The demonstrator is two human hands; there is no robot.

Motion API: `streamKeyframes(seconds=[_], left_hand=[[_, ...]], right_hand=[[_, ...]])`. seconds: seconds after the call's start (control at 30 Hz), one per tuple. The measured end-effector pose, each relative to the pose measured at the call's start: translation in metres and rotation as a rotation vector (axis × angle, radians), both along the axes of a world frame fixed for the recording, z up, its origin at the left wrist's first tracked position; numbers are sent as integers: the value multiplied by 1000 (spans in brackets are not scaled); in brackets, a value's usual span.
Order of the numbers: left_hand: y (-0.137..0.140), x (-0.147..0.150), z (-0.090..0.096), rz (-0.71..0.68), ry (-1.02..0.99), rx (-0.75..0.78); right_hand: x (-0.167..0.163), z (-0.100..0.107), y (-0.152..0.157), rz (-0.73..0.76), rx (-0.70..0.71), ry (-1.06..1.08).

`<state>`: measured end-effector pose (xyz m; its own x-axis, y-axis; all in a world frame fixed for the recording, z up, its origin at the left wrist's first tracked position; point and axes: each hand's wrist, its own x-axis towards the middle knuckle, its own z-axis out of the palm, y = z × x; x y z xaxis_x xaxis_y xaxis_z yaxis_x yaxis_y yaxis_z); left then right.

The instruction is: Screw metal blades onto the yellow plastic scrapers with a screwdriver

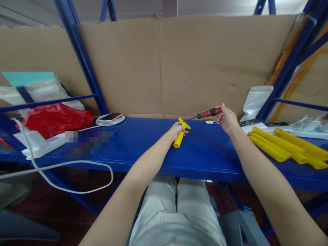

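My left hand [176,129] is wrapped round a yellow tube-like handle [178,140], which leans over the blue tabletop. The handle's wider, forked head sticks out above my fingers. In my right hand [228,119] is the end of a screwdriver [206,113] with a red and black grip. Its thin dark shaft points left, and the tip meets the yellow head; whether it sits in a screw is too small to make out.
Several yellow tubes [284,147] lie at the right on the blue table [143,147]. A phone [113,117] rests on a coiled white cable at the left, near a red plastic bag [58,118] and a white power strip [48,145]. Cardboard [189,65] stands behind.
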<state>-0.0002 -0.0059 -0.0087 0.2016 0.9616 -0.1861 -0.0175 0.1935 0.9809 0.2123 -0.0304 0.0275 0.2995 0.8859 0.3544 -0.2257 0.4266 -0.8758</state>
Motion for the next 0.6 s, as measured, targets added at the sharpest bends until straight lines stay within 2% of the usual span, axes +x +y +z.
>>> streamKeyframes(seconds=[0.2, 0.4, 0.6], left_hand=[[1, 0, -1, 8, -2, -6], [-1, 0, 1, 15, -4, -6], [-2, 1, 1, 3, 0, 5]], right_hand=[[-1, 3, -3, 63, 2, -12], [1, -1, 2, 19, 13, 8], [1, -2, 3, -7, -46, 7]])
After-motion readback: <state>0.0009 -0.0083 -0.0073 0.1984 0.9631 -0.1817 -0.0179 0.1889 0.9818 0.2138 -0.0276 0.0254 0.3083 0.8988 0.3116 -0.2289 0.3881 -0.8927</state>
